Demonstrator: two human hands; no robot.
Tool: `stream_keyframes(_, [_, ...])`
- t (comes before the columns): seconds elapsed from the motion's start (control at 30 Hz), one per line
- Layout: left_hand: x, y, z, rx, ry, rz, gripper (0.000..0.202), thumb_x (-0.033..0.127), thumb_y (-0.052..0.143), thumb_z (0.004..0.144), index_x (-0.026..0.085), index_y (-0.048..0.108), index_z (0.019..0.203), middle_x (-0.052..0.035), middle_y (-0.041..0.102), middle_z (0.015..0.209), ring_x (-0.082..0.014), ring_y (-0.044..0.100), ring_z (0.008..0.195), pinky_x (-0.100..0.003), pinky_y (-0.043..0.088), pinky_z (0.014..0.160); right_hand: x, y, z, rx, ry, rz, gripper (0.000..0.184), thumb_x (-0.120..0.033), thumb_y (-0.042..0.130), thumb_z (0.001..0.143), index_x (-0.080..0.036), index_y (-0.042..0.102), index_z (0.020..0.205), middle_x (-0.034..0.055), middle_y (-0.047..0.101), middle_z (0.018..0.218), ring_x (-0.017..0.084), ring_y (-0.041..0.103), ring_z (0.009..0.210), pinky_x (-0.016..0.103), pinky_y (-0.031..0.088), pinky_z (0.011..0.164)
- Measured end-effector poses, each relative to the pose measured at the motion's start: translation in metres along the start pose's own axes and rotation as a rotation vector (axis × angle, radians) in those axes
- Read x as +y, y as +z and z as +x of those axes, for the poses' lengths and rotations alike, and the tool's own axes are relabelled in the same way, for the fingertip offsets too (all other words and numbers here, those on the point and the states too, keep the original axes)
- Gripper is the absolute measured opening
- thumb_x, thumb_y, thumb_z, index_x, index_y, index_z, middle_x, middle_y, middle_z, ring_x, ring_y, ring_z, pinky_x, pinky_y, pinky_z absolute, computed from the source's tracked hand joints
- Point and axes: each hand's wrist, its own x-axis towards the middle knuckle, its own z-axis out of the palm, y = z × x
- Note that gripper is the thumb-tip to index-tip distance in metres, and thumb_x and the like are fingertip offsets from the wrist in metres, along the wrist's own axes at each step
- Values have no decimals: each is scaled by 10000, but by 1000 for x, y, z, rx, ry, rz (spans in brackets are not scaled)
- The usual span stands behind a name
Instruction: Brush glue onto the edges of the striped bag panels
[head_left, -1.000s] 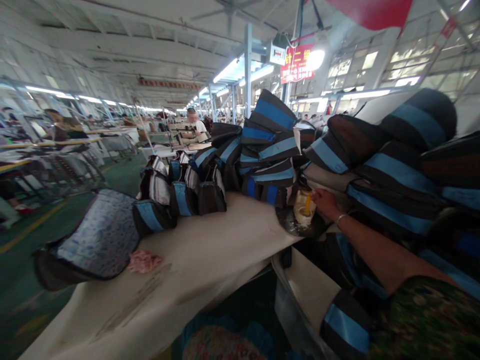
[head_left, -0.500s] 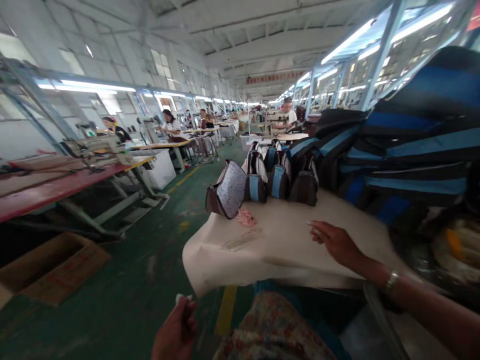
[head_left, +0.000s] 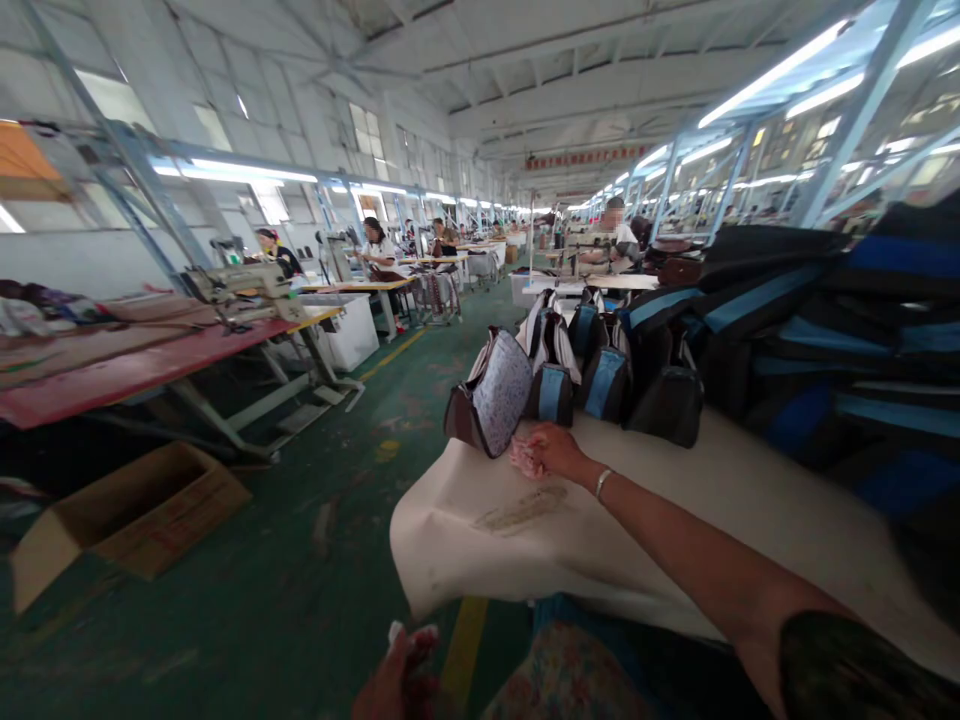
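My right hand (head_left: 556,450) reaches to the far left part of the table, its fingers closed on a crumpled pink cloth (head_left: 527,456). Beside the cloth stands a bag with a pale speckled panel and brown end (head_left: 501,392). Several small black bags with blue panels (head_left: 606,384) stand in a row to its right. Low in the view, off the table's front edge, my left hand (head_left: 394,675) is curled, with something white on a fingertip. A blurred reddish patch shows at its fingers, and what they hold I cannot make out.
A cream cover (head_left: 645,530) with a brown stain drapes the table. Black and blue bags (head_left: 840,350) are piled high at the right. On the left are a sewing machine table (head_left: 150,370) and an open cardboard box (head_left: 150,510). Other people work at machines further back.
My right hand has moved left and forward across the table and closed on the pink cloth. My left hand stays low and curled. The view has turned a little to the left.
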Motion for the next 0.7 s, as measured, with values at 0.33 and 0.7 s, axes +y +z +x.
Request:
stream_keyframes(0.33, [49, 112, 7, -194, 458, 206, 775, 604, 745, 625, 159, 592, 1241, -173, 572, 1326, -308, 575, 1108, -364, 467, 861, -28, -20, -64, -108, -34, 475, 258, -410, 719, 780, -155, 682, 763, 51, 672, 841, 198, 614, 799, 320, 481, 747])
stream_keyframes(0.7, [62, 164, -36, -791, 320, 128, 309, 372, 796, 689, 122, 664, 814, -56, 689, 747, -141, 605, 622, -244, 456, 606, -77, -50, -135, -162, 148, 1111, 148, -222, 839, 667, -141, 739, 741, 36, 666, 747, 139, 585, 676, 255, 464, 663])
